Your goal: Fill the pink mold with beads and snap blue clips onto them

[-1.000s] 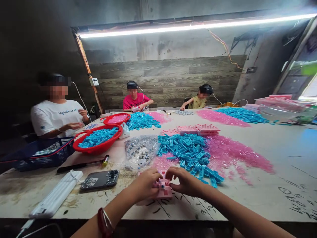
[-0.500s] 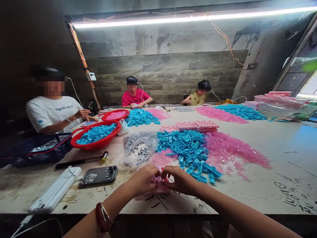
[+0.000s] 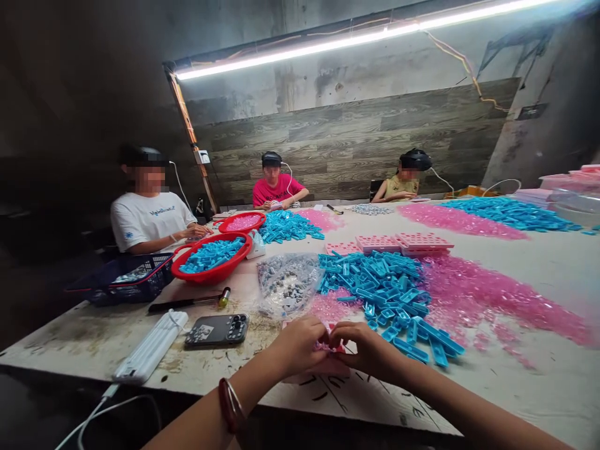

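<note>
Likely tray [image 3: 332,367] under hands [image 3: 300,344], blue pieces [image 3: 375,281] beyond

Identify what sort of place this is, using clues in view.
Probably a small assembly workshop: blue parts and pink pieces lie heaped on a shared table, along with a hammer-like tool.

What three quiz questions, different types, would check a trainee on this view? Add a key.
1. What colour are the plastic pieces in the nearer red basin?
A) Pink
B) Blue
C) Gray

2. True or false: the wearer's left hand and right hand are both at the pink tray.

3. Fill in: the bracelets are on the wearer's ____ wrist.

Key: 1 B; 2 true; 3 left.
</note>
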Motion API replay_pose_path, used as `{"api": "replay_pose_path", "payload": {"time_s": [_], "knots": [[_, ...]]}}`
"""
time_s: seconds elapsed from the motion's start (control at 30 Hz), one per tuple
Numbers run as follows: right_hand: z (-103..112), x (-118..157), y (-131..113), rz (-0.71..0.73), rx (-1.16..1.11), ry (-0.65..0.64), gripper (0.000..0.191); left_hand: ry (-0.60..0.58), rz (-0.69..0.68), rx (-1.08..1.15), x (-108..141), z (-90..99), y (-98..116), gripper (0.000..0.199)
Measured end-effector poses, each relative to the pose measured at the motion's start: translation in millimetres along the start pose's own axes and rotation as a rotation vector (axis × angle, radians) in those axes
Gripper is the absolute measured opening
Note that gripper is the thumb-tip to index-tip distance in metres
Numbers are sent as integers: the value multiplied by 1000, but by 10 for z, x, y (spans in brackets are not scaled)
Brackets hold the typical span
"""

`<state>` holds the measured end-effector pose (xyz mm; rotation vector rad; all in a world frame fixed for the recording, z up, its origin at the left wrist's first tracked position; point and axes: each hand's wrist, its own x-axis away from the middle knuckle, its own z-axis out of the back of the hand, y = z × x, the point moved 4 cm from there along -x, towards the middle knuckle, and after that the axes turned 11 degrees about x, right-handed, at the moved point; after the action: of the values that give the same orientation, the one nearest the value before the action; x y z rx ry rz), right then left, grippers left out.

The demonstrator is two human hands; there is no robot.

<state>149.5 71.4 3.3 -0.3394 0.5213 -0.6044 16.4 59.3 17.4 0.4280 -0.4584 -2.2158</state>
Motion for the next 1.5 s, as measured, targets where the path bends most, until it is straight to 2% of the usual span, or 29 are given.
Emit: {"api": "replay_pose_path", "payload": {"time_s": [0.3, 0.57, 0.77, 0.97, 1.2, 1.5], "knots": [[-34, 16, 69, -23, -68, 16, 7, 46, 22, 79, -23, -18, 17, 7], [-24, -24, 67, -55, -66, -11, 11, 75, 20, 139, -62, -99, -88, 4], [-23, -37, 71, -88, 13, -48, 13, 59, 38, 131, -95, -124, -167, 5], [-26, -59, 88, -100, 54, -50, 14, 19, 52, 115, -95, -89, -145, 7], [-51, -58, 106, -120, 19, -62, 12, -29, -19, 93, -137, -96, -143, 3], [-52, -65, 38, -55, 68, -94, 15, -43, -70, 36, -137, -99, -147, 5]]}}
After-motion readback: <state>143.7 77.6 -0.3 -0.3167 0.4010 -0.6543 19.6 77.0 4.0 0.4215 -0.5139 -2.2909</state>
